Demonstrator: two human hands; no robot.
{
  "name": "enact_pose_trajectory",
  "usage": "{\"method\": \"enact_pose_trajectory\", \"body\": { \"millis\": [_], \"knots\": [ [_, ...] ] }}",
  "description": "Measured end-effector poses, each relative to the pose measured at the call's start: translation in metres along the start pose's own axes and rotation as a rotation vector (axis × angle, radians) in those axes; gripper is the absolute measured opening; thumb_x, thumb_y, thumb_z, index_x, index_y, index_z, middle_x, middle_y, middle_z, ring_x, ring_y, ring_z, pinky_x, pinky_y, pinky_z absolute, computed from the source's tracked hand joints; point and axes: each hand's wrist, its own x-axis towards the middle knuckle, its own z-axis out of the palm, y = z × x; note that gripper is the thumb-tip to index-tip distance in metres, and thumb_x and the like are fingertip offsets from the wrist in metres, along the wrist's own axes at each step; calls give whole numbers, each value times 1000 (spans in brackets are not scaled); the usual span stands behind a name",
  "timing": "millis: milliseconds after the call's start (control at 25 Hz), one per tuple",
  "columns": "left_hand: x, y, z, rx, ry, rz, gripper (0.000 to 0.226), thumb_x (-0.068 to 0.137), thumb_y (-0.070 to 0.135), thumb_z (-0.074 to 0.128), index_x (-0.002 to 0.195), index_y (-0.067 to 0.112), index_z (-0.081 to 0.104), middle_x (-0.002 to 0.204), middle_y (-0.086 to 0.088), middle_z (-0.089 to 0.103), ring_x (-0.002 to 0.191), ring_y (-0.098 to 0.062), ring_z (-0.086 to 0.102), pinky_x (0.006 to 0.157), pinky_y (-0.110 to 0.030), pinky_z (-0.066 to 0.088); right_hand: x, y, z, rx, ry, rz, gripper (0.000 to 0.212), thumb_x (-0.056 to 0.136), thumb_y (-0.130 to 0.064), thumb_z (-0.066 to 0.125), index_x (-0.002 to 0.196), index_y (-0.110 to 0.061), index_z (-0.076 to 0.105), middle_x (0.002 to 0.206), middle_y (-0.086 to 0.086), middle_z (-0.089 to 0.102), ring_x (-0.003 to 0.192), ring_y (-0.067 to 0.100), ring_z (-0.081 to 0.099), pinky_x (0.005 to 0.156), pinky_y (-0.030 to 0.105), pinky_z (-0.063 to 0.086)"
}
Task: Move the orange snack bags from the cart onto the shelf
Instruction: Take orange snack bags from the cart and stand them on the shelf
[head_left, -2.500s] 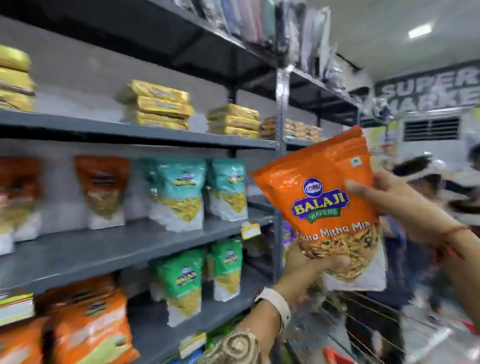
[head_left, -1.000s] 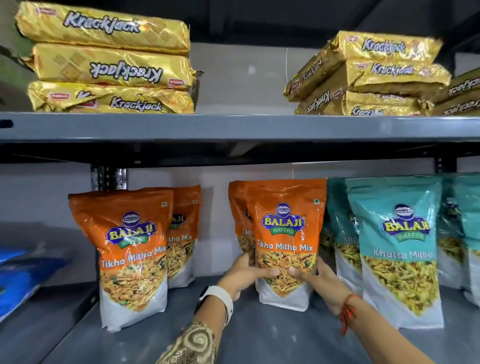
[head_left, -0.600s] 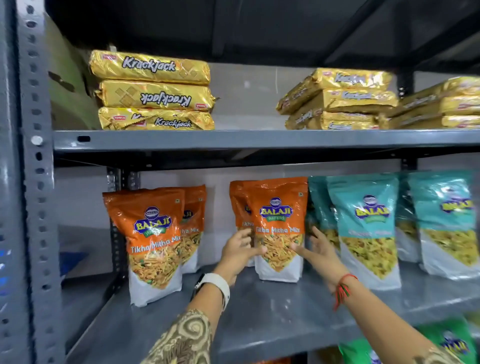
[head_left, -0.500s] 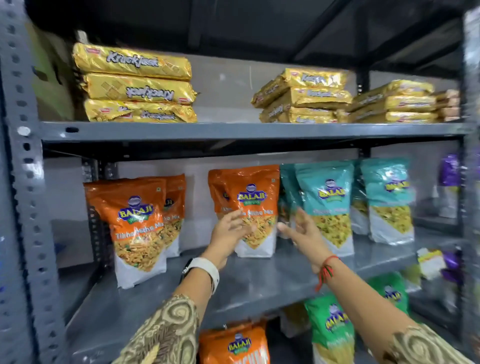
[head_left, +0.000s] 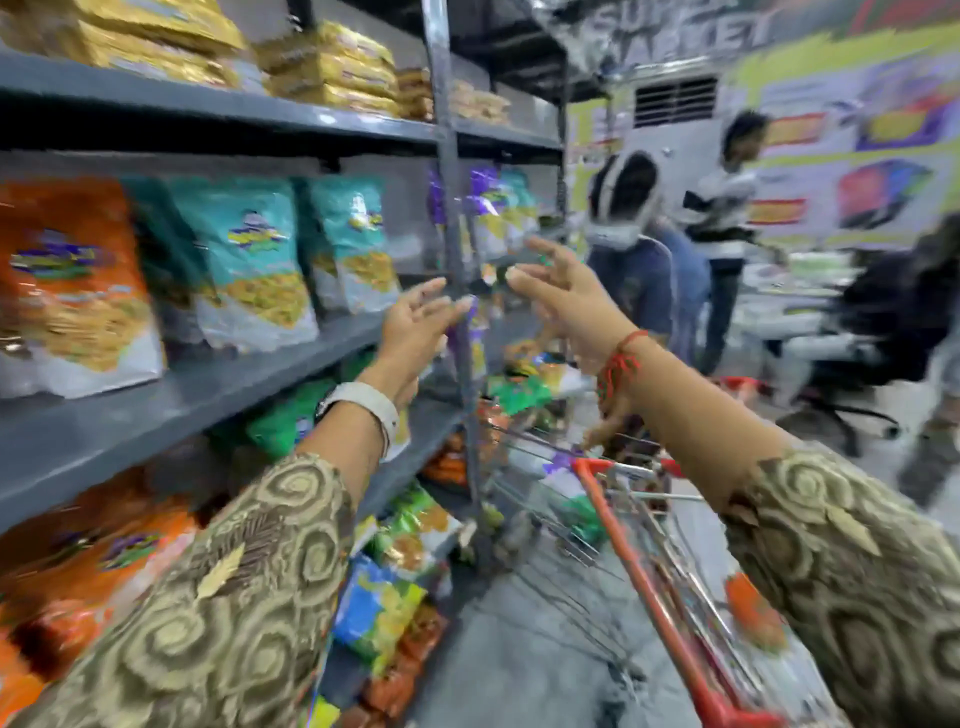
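Note:
The view is blurred by motion. An orange snack bag stands upright on the grey middle shelf at the far left. My left hand is open in mid-air in front of the shelf upright, holding nothing. My right hand is open too, fingers spread, a little higher and to the right. Below my right arm is the wire cart with its red handle. An orange patch shows in the cart; I cannot tell what it is.
Teal snack bags stand right of the orange one. Yellow packs lie on the shelf above. Green and orange bags fill the lower shelves. Two people stand in the aisle beyond the cart, and an office chair is at right.
Both hands have let go of the orange bag, which now stands on the shelf. My view has swung right toward the cart and aisle, and my open hands moved right with it.

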Motion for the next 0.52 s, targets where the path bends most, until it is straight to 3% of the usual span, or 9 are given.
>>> {"method": "enact_pose_trajectory", "body": {
  "millis": [80, 160, 240, 320, 440, 520],
  "knots": [
    [-7, -15, 72, -19, -124, -48, 51, 82, 22, 74, 128, 16, 54, 115, -5, 61, 96, -18, 62, 70, -23, 46, -27, -6, -70, -63, 65, 54, 51, 89, -6, 59, 137, -5, 42, 86, -5, 62, 70, 3, 64, 59, 13, 50],
    [-19, -41, 144, -57, -252, -118, 48, 86, 17, 69, 130, 13, 52, 115, -6, 61, 99, -17, 60, 71, -23, 46, -54, -3, -138, -156, 135, 100, 47, 88, -10, 62, 134, -8, 47, 77, -12, 68, 79, 17, 59, 70, 23, 47],
    [-33, -71, 201, -72, -356, -160, 48, 87, 13, 67, 132, 9, 50, 111, -8, 61, 92, -15, 59, 71, -22, 43, -78, 12, -193, -237, 182, 168, 45, 87, -15, 64, 130, -10, 52, 68, -15, 69, 76, 12, 59, 74, 27, 43],
    [-47, -113, 264, -72, -472, -227, 46, 86, 5, 66, 129, 6, 50, 98, -8, 61, 79, -11, 57, 69, -20, 43, -106, 39, -255, -318, 232, 261, 38, 86, -17, 65, 124, -13, 58, 74, -14, 66, 77, 9, 57, 74, 25, 40],
    [-58, -208, 342, 77, -652, -397, 42, 79, -1, 72, 116, 8, 55, 89, -8, 63, 65, -8, 60, 58, -16, 47, -148, 101, -348, -442, 250, 476, 35, 88, -13, 63, 122, -9, 60, 92, 5, 62, 88, 13, 54, 69, 19, 41],
    [-63, -287, 383, 291, -779, -560, 47, 69, 4, 81, 110, -6, 61, 105, -27, 67, 85, -27, 67, 69, -22, 48, -173, 163, -402, -529, 144, 665, 38, 87, -13, 65, 124, -5, 59, 91, 7, 63, 76, 6, 59, 62, 9, 44]
  ]
}}
